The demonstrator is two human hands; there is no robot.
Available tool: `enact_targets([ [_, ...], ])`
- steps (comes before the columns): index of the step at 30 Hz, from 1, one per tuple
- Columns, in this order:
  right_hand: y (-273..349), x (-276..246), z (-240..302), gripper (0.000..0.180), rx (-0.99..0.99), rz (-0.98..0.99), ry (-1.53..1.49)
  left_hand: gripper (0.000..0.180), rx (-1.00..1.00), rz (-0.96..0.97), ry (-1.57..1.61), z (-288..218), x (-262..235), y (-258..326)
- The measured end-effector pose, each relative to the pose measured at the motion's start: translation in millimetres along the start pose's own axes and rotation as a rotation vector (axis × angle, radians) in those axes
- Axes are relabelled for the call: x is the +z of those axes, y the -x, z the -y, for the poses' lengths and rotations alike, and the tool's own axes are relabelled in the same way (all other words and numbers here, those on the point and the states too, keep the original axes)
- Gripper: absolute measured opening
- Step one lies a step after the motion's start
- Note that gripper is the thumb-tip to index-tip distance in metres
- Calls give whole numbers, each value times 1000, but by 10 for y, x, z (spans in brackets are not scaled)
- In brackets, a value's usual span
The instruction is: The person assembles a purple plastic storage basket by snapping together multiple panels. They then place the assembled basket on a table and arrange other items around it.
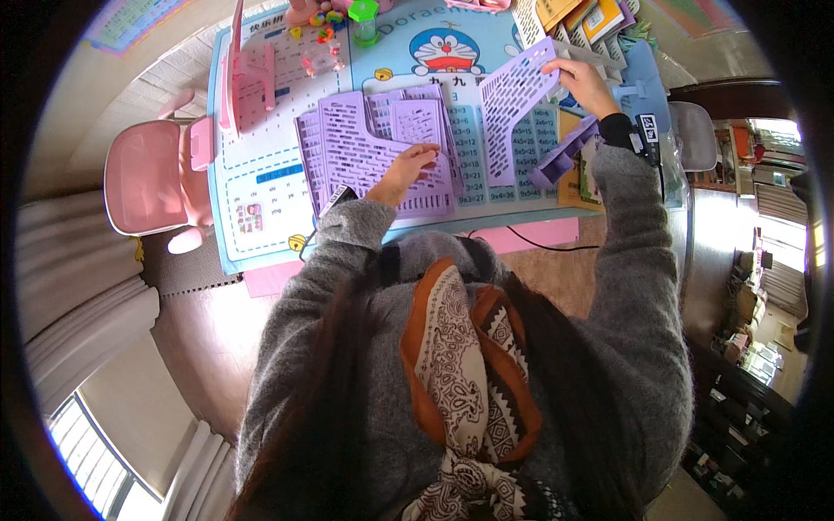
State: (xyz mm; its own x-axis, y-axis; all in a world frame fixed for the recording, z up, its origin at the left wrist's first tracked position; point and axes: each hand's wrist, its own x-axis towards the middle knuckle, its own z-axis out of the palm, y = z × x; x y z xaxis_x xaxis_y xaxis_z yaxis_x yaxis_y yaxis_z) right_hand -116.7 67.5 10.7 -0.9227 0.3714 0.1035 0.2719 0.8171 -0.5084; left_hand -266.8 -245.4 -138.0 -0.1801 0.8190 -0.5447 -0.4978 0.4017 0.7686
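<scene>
My right hand [584,85] grips the upper corner of a purple slotted plastic panel [514,113]. The panel stands tilted over the printed table mat, its lower end near the mat. Several similar purple panels [343,130] lie overlapping in front of me, with cut-out corners. Over their right part rests my left hand [407,175], its fingers apart and slightly bent, holding nothing. Whether its fingertips press on the top panel I cannot tell. Beside the raised panel, below my right hand, lies a narrow purple plastic piece with raised walls [563,158].
A light blue table mat [400,65] with cartoon prints covers the table. Books and papers [591,22] are piled at the far right, by a blue plastic holder [641,78]. Small toys [323,35] and a green container [364,24] stand at the back. A pink chair [148,178] is at left.
</scene>
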Motion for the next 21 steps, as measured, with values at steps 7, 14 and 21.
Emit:
enact_targets([
  [7,129,101,5,27,200,90,43,29,-18,-83,109,173,-328,145],
  [14,165,267,176,37,211,1,-29,25,45,-191,292,203,-533,281],
  [21,292,776,194,56,372,-389,-306,22,219,-495,366,172,-969,358],
])
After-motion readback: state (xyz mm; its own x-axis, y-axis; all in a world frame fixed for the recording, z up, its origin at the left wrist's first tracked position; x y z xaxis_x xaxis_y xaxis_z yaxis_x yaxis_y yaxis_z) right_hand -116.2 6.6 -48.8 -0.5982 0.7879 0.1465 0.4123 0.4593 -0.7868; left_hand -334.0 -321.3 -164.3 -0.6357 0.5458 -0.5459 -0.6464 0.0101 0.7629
